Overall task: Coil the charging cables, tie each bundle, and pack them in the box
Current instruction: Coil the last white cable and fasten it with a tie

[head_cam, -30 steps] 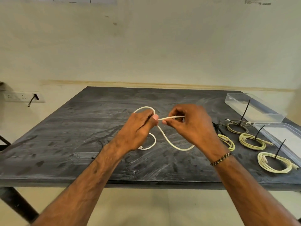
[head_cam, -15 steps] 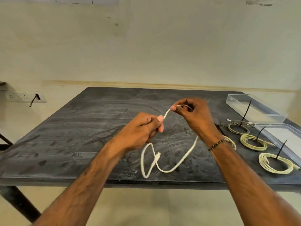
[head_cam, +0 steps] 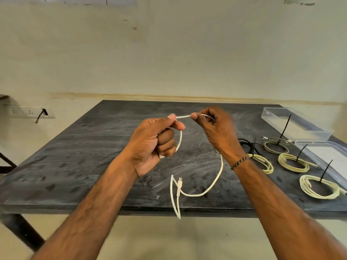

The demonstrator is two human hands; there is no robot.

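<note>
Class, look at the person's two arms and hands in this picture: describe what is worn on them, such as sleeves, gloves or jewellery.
Both forearms are bare, with no sleeves in view. The left hand wears no glove, ring or band. The right hand is also ungloved; its wrist carries a thin braided bracelet, dark with lighter flecks.

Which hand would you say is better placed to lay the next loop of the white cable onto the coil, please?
Probably the right. The left hand is fisted round the turns of the white cable, while the right hand pinches the run whose slack hangs below it over the table edge.
</note>
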